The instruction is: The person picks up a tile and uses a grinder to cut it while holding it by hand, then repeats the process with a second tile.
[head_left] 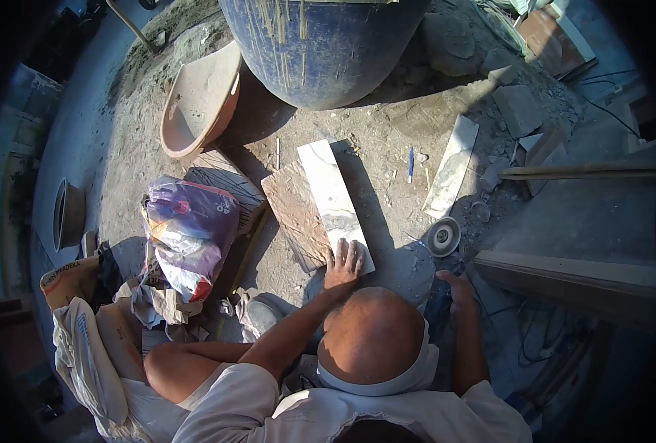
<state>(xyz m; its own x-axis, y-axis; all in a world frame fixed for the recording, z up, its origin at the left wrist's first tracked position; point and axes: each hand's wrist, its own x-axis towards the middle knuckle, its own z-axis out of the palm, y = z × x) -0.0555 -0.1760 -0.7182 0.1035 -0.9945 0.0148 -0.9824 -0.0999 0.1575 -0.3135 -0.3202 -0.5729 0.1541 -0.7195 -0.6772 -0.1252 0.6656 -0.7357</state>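
Observation:
My left hand lies with its fingers spread flat on the near end of a white marbled tile strip. That strip rests across a rough brown slab on the ground. Lower right, my right hand is at the dark body of an angle grinder, thumb out and the other fingers mostly hidden; it appears to grip the tool. The grinder's round disc faces up, apart from the tile. Farther right lies a second marbled strip. My head and shoulders cover part of the near ground.
A large blue barrel stands ahead, with a tilted pale basin beside it. A purple plastic sack sits at left. A blue pen lies between the strips. Wooden boards, cables and broken tile pieces are at right.

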